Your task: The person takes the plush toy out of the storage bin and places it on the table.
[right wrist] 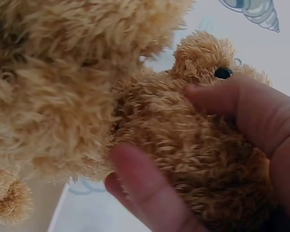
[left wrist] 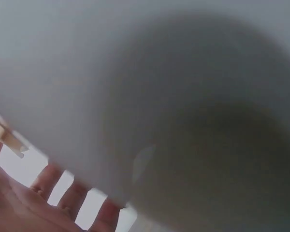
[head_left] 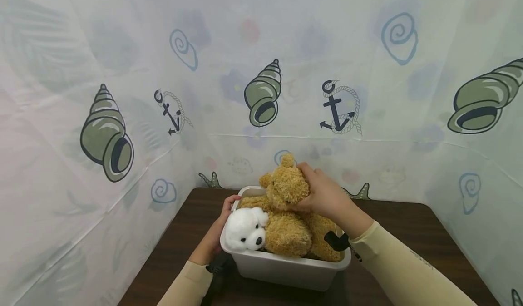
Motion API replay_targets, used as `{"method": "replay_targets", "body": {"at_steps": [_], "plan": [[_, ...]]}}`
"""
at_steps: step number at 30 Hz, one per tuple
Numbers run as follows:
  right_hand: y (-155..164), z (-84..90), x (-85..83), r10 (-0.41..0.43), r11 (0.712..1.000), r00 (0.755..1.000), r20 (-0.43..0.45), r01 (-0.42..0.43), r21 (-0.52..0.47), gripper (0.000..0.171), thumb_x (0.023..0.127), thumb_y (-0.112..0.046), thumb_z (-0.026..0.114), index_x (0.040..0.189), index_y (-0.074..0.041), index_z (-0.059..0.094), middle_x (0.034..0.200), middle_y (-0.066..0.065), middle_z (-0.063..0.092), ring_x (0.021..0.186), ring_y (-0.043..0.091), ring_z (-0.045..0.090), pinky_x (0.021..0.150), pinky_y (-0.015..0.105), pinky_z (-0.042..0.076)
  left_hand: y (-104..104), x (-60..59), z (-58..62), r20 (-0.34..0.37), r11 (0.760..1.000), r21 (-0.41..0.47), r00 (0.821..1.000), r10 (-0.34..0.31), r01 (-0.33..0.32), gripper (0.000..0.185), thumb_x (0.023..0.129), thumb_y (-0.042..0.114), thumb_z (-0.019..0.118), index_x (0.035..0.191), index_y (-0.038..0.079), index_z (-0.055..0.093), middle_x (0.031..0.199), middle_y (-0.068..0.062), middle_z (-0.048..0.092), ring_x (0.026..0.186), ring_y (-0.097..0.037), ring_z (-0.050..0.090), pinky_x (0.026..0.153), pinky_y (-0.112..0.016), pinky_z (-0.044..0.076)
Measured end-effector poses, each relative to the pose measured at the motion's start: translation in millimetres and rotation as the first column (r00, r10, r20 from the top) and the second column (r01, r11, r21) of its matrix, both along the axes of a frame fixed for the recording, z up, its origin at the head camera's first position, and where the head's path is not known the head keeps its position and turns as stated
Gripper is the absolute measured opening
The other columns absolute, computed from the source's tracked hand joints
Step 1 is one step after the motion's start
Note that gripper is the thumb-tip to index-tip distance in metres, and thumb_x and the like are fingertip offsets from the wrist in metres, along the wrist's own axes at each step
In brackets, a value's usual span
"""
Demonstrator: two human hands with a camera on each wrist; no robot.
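Note:
A golden-brown teddy bear (head_left: 286,188) lies in a white plastic bin (head_left: 282,269), its head raised above the rim. My right hand (head_left: 327,200) grips the bear's head from the right side. In the right wrist view, thumb and fingers (right wrist: 145,186) press into the curly fur (right wrist: 169,125) on two sides. Beside the bear, a white plush dog (head_left: 242,229) faces out at the bin's near left corner. My left hand (head_left: 218,226) holds the bin's left rim. Seen from the left wrist, its fingers (left wrist: 75,200) bend over the rim, and the bin wall fills most of that view.
The bin stands on a dark brown table (head_left: 400,233). Behind and beside it hangs a pale cloth (head_left: 229,151) printed with shells and anchors. More brown plush (head_left: 327,238) fills the bin's right side.

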State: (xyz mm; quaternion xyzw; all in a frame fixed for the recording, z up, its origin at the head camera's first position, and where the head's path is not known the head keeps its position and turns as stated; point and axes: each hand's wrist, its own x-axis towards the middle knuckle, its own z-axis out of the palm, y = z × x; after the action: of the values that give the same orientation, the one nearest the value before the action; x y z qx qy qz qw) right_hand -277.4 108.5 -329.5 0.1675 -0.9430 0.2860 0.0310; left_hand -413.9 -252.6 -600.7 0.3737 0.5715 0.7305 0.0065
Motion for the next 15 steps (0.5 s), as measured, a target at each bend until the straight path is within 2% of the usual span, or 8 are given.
{"method": "replay_targets", "body": {"at_steps": [1, 2, 3, 6, 8, 11, 13, 15], "plan": [[1, 1.2, 0.8, 0.003, 1.000, 1.000, -0.006, -0.003, -0.010, 0.104, 0.080, -0.032, 0.096, 0.165, -0.027, 0.036, 0.145, 0.024, 0.057, 0.111, 0.036, 0.067, 0.084, 0.053, 0.059, 3, 15.9, 11.9, 0.089, 0.997, -0.070, 0.995, 0.046, -0.040, 0.059, 0.108, 0.027, 0.049, 0.163, 0.021, 0.029, 0.165, -0.010, 0.039, 0.142, -0.025, 0.052, 0.107, -0.039, 0.051], [2, 2.3, 1.7, 0.006, 1.000, 1.000, -0.011, -0.006, -0.021, 0.101, 0.081, -0.027, 0.095, 0.164, -0.028, 0.037, 0.145, 0.022, 0.057, 0.107, 0.034, 0.067, 0.081, 0.049, 0.059, 6, 31.4, 24.2, 0.167, 0.988, -0.138, 0.982, 0.089, -0.066, 0.060, 0.109, 0.032, 0.047, 0.164, 0.023, 0.023, 0.168, -0.012, 0.031, 0.145, -0.027, 0.046, 0.109, -0.041, 0.048], [2, 3.4, 2.5, 0.008, 0.999, 1.000, -0.017, -0.008, -0.032, 0.099, 0.082, -0.023, 0.093, 0.164, -0.028, 0.037, 0.145, 0.021, 0.057, 0.104, 0.032, 0.067, 0.079, 0.047, 0.059, 11, 47.3, 37.6, 0.242, 0.975, -0.206, 0.961, 0.134, -0.085, 0.060, 0.110, 0.035, 0.043, 0.164, 0.024, 0.017, 0.169, -0.012, 0.024, 0.146, -0.027, 0.041, 0.111, -0.042, 0.045], [4, 6.1, 5.3, 0.006, 0.998, 0.999, -0.043, -0.008, -0.055, 0.097, 0.084, -0.015, 0.089, 0.165, -0.030, 0.037, 0.146, 0.018, 0.056, 0.091, 0.026, 0.065, 0.072, 0.039, 0.055, 23, 70.1, 65.3, 0.294, 0.957, -0.268, 0.936, 0.193, -0.113, 0.055, 0.115, 0.029, 0.034, 0.164, 0.018, 0.012, 0.172, -0.014, 0.017, 0.149, -0.024, 0.037, 0.115, -0.037, 0.041], [5, 7.5, 7.2, 0.000, 0.997, 0.998, -0.062, -0.005, -0.079, 0.097, 0.084, -0.013, 0.088, 0.165, -0.032, 0.037, 0.146, 0.016, 0.056, 0.085, 0.025, 0.063, 0.069, 0.038, 0.054, 28, 75.5, 71.9, 0.319, 0.951, -0.280, 0.922, 0.221, -0.132, 0.049, 0.116, 0.023, 0.029, 0.163, 0.020, 0.013, 0.171, -0.011, 0.018, 0.148, -0.020, 0.036, 0.115, -0.034, 0.039], [7, 10.2, 11.2, -0.016, 0.995, 0.994, -0.110, 0.006, -0.095, 0.097, 0.084, -0.016, 0.090, 0.164, -0.034, 0.039, 0.142, 0.013, 0.057, 0.085, 0.026, 0.061, 0.070, 0.038, 0.053, 31, 76.0, 72.3, 0.348, 0.952, -0.266, 0.906, 0.240, -0.150, 0.045, 0.116, 0.022, 0.029, 0.160, 0.024, 0.017, 0.170, -0.009, 0.020, 0.148, -0.022, 0.035, 0.114, -0.034, 0.038], [8, 13.0, 14.2, -0.023, 0.995, 0.990, -0.138, 0.009, -0.104, 0.097, 0.083, -0.017, 0.091, 0.164, -0.034, 0.040, 0.140, 0.012, 0.057, 0.087, 0.025, 0.061, 0.071, 0.038, 0.053, 31, 75.2, 70.4, 0.341, 0.950, -0.269, 0.906, 0.249, -0.160, 0.044, 0.116, 0.026, 0.031, 0.158, 0.025, 0.019, 0.169, -0.011, 0.022, 0.148, -0.026, 0.035, 0.114, -0.035, 0.038], [9, 16.3, 17.2, -0.027, 0.993, 0.987, -0.157, 0.009, -0.118, 0.098, 0.084, -0.018, 0.091, 0.165, -0.034, 0.039, 0.146, 0.013, 0.056, 0.085, 0.026, 0.061, 0.071, 0.039, 0.054, 30, 76.0, 70.1, 0.324, 0.950, -0.266, 0.913, 0.248, -0.164, 0.045, 0.116, 0.031, 0.034, 0.158, 0.024, 0.020, 0.168, -0.014, 0.023, 0.148, -0.030, 0.035, 0.114, -0.036, 0.039]]}}
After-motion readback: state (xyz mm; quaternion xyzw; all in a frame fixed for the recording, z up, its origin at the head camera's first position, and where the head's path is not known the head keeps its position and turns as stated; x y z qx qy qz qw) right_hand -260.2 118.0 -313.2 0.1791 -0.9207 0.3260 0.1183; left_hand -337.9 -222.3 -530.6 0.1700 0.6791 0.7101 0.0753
